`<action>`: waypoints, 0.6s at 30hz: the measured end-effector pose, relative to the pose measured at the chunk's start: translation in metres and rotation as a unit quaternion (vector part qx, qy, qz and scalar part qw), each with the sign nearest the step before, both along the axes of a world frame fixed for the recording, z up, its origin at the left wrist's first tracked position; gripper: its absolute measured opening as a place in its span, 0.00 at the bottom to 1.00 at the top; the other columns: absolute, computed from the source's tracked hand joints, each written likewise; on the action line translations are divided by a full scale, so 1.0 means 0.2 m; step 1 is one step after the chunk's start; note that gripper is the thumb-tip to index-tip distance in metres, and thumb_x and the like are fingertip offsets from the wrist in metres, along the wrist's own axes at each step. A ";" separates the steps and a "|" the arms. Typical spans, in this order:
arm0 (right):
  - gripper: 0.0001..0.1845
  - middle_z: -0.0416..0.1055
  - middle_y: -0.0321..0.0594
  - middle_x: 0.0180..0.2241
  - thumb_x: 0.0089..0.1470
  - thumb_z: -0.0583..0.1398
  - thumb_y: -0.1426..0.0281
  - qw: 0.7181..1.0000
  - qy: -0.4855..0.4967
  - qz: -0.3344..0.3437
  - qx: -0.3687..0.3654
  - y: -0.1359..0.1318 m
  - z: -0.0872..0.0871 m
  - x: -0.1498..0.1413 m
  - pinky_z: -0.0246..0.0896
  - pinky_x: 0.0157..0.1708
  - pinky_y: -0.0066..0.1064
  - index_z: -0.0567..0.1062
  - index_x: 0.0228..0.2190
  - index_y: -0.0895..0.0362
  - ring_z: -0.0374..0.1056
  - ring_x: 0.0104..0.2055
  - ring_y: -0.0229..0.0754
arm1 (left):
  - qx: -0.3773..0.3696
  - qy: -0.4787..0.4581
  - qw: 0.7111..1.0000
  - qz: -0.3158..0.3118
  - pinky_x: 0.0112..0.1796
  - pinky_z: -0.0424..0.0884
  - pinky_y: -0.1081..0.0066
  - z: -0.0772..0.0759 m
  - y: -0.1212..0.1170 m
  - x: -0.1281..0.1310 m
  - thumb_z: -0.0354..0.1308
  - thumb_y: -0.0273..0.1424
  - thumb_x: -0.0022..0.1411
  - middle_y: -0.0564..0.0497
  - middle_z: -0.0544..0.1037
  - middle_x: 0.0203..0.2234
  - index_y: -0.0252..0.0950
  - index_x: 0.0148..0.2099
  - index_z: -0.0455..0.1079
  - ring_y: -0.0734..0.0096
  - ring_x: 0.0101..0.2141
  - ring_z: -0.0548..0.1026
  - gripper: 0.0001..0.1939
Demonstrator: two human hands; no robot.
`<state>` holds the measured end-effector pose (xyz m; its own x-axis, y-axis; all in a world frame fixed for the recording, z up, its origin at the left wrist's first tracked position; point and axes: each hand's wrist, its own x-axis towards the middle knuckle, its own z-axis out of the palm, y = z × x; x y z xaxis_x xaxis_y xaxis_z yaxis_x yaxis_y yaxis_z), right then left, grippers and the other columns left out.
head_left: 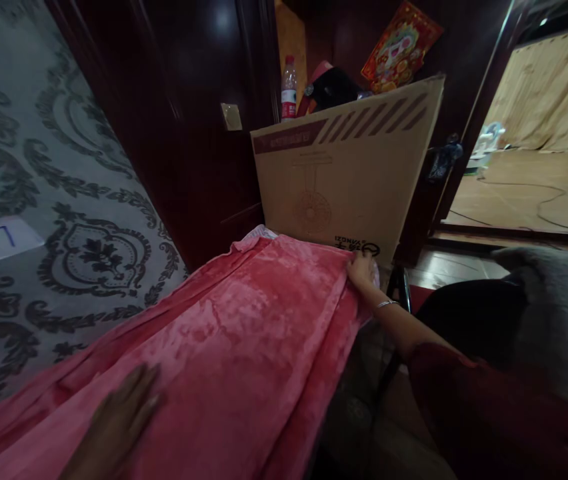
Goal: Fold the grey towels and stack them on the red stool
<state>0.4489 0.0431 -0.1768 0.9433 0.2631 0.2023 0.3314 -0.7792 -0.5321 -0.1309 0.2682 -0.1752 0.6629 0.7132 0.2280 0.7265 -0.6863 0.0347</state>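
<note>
A pink plush blanket (244,313), laid out in long folded layers, stretches from the lower left towards the cardboard box. At its far right corner, my right hand (361,270) has its fingers closed on the blanket's edge; a silver bangle circles that wrist. My left hand (117,420) rests over the near left part of the blanket, fingers stretched out and a little blurred, holding nothing. A strip of pale patterned fabric shows under the blanket's far edge.
An upright cardboard box (349,173) stands behind the blanket. Beyond it are a plastic bottle (289,93) and a red packet (399,50). Patterned wallpaper (99,253) borders the left. A grey furry cover (559,313) lies at right, near an open doorway (534,167).
</note>
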 end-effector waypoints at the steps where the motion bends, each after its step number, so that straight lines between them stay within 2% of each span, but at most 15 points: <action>1: 0.28 0.64 0.64 0.58 0.65 0.48 0.66 1.000 0.019 -0.020 0.006 -0.02 0.00 0.03 0.60 0.55 0.45 0.63 0.62 0.66 0.63 0.60 0.58 | -0.028 0.017 0.999 -0.015 0.63 0.59 0.51 -0.01 -0.03 0.09 0.39 0.43 0.66 0.51 0.68 0.64 0.45 0.66 0.65 0.60 0.65 0.62 0.30; 4: 0.27 0.72 0.60 0.50 0.65 0.50 0.62 0.997 0.068 -0.042 0.020 -0.05 -0.01 0.09 0.65 0.48 0.42 0.67 0.59 0.63 0.70 0.52 0.56 | -0.071 0.064 0.995 -0.037 0.64 0.53 0.46 -0.01 -0.14 0.35 0.39 0.41 0.68 0.43 0.60 0.68 0.36 0.69 0.61 0.55 0.68 0.57 0.32; 8: 0.26 0.75 0.56 0.47 0.63 0.54 0.60 0.995 0.083 -0.042 0.038 -0.03 0.00 0.14 0.66 0.47 0.38 0.69 0.58 0.61 0.72 0.50 0.53 | -0.038 0.089 0.994 -0.043 0.64 0.51 0.43 -0.03 -0.28 0.55 0.41 0.41 0.69 0.40 0.58 0.69 0.36 0.70 0.59 0.51 0.68 0.55 0.31; 12: 0.23 0.77 0.52 0.44 0.59 0.59 0.65 0.994 0.078 -0.042 0.058 0.02 0.02 0.18 0.66 0.41 0.32 0.73 0.54 0.60 0.74 0.44 0.49 | 0.056 0.066 0.995 -0.047 0.63 0.52 0.42 -0.10 -0.34 0.58 0.44 0.41 0.68 0.39 0.63 0.66 0.37 0.68 0.63 0.46 0.66 0.59 0.30; 14: 0.20 0.77 0.50 0.45 0.59 0.57 0.69 0.995 0.058 -0.050 0.069 0.02 0.03 0.20 0.65 0.40 0.30 0.75 0.52 0.57 0.74 0.44 0.47 | 0.092 0.056 0.993 -0.054 0.62 0.54 0.41 -0.13 -0.35 0.57 0.45 0.40 0.68 0.38 0.64 0.65 0.37 0.67 0.64 0.44 0.65 0.60 0.29; 18: 0.22 0.76 0.50 0.47 0.60 0.52 0.73 0.995 0.023 -0.065 0.078 0.00 0.00 0.24 0.64 0.43 0.31 0.74 0.53 0.57 0.73 0.46 0.47 | 0.117 0.057 0.990 -0.061 0.59 0.58 0.40 -0.14 -0.35 0.56 0.44 0.39 0.67 0.38 0.65 0.65 0.37 0.66 0.65 0.42 0.64 0.62 0.29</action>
<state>0.4966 0.0432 -0.1769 0.9766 0.1073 0.1863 0.2056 -0.7204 -0.6624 -0.0188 0.1981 -0.2039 0.7720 0.5626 0.2957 0.6275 -0.7489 -0.2132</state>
